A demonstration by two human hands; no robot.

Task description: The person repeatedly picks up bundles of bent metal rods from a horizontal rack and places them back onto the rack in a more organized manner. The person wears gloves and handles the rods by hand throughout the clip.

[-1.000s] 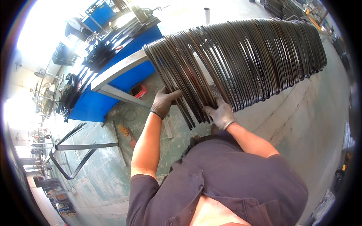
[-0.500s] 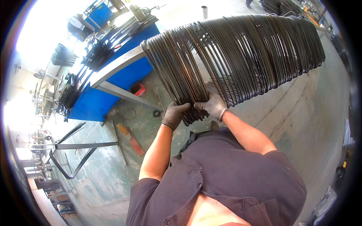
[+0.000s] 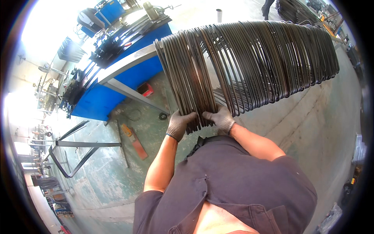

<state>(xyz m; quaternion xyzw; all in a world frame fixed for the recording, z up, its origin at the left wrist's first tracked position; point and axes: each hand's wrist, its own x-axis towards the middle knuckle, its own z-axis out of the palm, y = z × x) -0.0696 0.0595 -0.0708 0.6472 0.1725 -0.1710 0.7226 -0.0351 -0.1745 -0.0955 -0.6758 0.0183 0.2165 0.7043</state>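
A long row of dark bent metal rod loops hangs from a rail and stretches away to the right. At its near left end, a bunch of these loops stands apart from the rest by a gap. My left hand, in a grey knit glove, is closed round the lower left side of the bunch. The gloved right hand grips the same bunch from its right side, thumb across the front. Most of my fingertips are hidden behind the rods.
A grey metal rail frame runs beside a blue workbench piled with dark metal parts. On the floor at left lie a flat orange-brown piece and a red box. Another person's leg shows at the top.
The view has shifted, so the loops and bench sit slightly lower. Both hands keep their hold on the bunch. More of the other person's leg shows.
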